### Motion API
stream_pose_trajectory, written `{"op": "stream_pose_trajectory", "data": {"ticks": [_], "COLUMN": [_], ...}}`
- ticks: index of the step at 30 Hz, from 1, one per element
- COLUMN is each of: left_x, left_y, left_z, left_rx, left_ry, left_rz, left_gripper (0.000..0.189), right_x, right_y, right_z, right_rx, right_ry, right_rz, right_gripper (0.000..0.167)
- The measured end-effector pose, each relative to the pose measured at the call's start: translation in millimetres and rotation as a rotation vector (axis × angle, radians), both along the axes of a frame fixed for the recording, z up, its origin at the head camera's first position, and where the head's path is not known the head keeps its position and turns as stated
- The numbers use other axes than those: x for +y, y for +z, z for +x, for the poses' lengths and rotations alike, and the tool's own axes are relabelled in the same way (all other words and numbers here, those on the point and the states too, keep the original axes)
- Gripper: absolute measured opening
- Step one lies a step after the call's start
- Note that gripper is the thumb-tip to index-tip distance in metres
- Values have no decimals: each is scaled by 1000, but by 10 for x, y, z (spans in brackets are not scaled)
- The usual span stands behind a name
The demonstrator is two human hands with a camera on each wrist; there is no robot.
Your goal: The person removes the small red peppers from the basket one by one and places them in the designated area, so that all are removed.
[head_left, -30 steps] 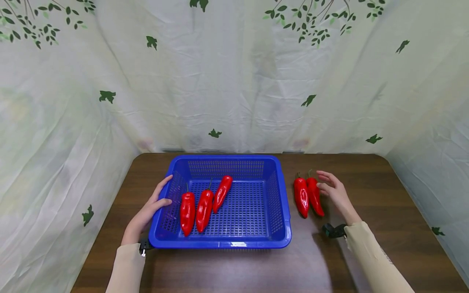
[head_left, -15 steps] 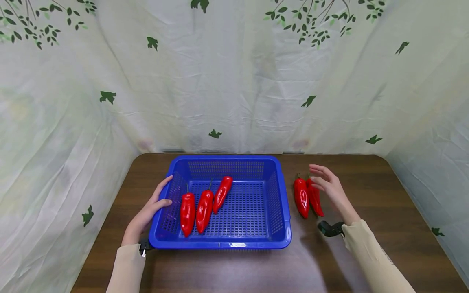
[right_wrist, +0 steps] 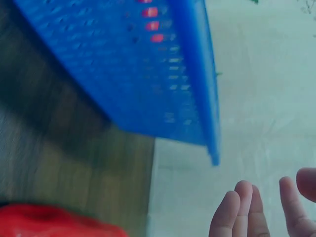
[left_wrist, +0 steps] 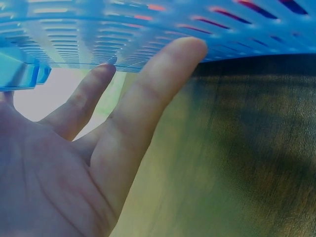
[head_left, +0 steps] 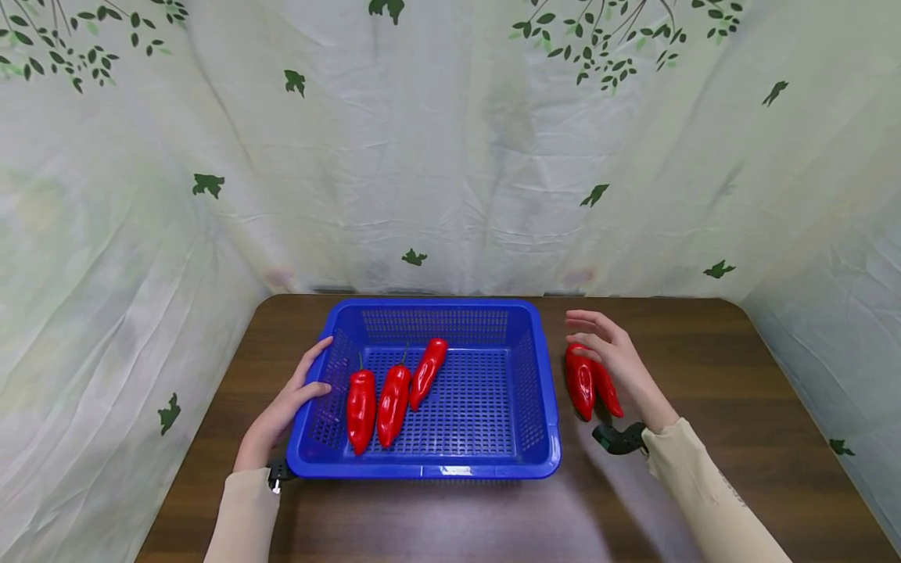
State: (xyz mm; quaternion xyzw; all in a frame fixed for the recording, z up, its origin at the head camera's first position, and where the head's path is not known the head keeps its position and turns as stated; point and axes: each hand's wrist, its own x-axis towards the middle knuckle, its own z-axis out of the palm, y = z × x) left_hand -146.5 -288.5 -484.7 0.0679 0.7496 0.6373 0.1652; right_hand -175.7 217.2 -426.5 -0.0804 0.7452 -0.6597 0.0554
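My left hand (head_left: 287, 403) holds the left side of a blue plastic basket (head_left: 422, 471). Its thumb lies over the rim, while straight fingers (left_wrist: 170, 66) touch the slotted outer wall in the left wrist view. In the basket lie three red peppers, a left one (head_left: 360, 412), a middle one (head_left: 393, 407) and a right one (head_left: 428, 374). My right hand (head_left: 619, 360) hovers with loosely bent fingers over two more red peppers, a nearer-left one (head_left: 579, 389) and one partly behind it (head_left: 607, 391); it covers their stem ends. Nothing shows between its fingers in the right wrist view.
The basket and loose peppers are on a brown wooden table (head_left: 711, 407). A pale curtain (head_left: 464, 156) with leaf prints hangs behind the table and at both sides. The basket's right wall stands just left of the loose peppers.
My right hand has moved left, from beside the loose peppers to over their stem ends. My left hand, the basket and all the peppers have stayed in place.
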Motion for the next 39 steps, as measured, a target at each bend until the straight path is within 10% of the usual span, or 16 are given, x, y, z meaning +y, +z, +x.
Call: {"op": "stream_pose_trajectory", "data": {"ticks": [39], "left_x": [24], "left_y": [49], "left_z": [10], "left_rx": [-49], "left_ry": [16], "left_rz": [-27], "left_gripper": [65], "right_x": [-1046], "right_y": [219], "right_z": [27], "right_rx": [-105], "right_ry": [257], "right_rz": [-70], "right_gripper": [35]}}
